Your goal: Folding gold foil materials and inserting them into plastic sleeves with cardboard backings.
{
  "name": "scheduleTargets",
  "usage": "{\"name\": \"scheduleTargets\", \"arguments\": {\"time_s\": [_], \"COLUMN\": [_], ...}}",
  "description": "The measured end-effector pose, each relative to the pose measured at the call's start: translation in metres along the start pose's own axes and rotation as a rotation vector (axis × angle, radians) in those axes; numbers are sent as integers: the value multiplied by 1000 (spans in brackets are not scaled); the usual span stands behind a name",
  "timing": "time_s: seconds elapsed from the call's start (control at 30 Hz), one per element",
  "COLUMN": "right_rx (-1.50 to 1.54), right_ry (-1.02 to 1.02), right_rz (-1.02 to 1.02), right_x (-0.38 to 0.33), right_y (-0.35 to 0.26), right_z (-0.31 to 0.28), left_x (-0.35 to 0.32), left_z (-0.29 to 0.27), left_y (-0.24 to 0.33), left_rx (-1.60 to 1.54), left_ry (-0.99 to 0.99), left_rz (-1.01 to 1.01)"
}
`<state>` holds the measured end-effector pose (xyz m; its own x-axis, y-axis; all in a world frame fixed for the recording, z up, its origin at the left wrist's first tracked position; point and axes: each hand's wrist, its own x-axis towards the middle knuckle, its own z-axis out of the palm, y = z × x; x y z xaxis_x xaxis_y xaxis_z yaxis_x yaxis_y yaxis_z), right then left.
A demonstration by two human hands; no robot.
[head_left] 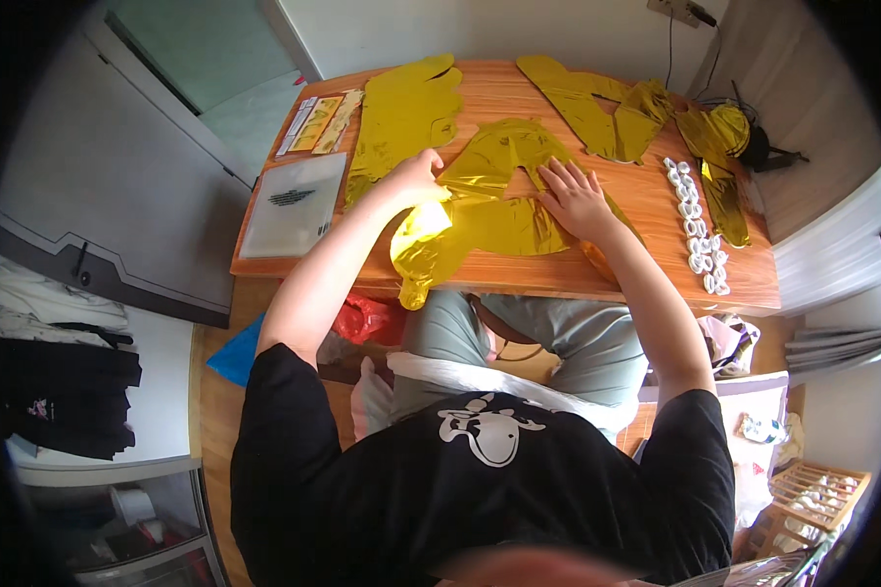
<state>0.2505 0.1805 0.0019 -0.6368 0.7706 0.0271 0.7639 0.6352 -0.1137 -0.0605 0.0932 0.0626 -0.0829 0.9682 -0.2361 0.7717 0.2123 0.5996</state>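
A flat gold foil balloon (499, 220) lies on the wooden table in front of me, its lower left part crumpled and hanging over the near edge. My left hand (419, 181) is closed on the foil at the balloon's left side, with the fingertips partly hidden. Fingers spread, my right hand (576, 203) rests flat on the balloon's right side. Behind my left hand lies another flat gold foil balloon (401, 112) with a scalloped edge. A third gold foil balloon (597, 108) lies at the back right of the table.
The wooden table (656, 259) holds rows of white coiled pieces (697, 230) on the right. More gold foil (724, 196) lies near a black device (759, 152). At left are a translucent white packet (294, 210) and printed cards (318, 122). A red plastic bag (370, 321) is below the table.
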Motion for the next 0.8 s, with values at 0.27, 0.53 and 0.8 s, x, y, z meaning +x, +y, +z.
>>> {"name": "scheduleTargets", "arguments": {"time_s": [0.27,0.53,0.8], "right_rx": [-32,-25,-30], "right_ry": [35,28,75], "right_rz": [-2,3,-17], "right_x": [1,1,3], "right_y": [4,5,9], "right_z": [5,8,16], "left_x": [3,21,17], "left_z": [0,-2,31], "left_y": [42,72,134], "left_rx": [296,517,872], "left_ry": [-62,-303,-300], "left_rz": [198,287,119]}}
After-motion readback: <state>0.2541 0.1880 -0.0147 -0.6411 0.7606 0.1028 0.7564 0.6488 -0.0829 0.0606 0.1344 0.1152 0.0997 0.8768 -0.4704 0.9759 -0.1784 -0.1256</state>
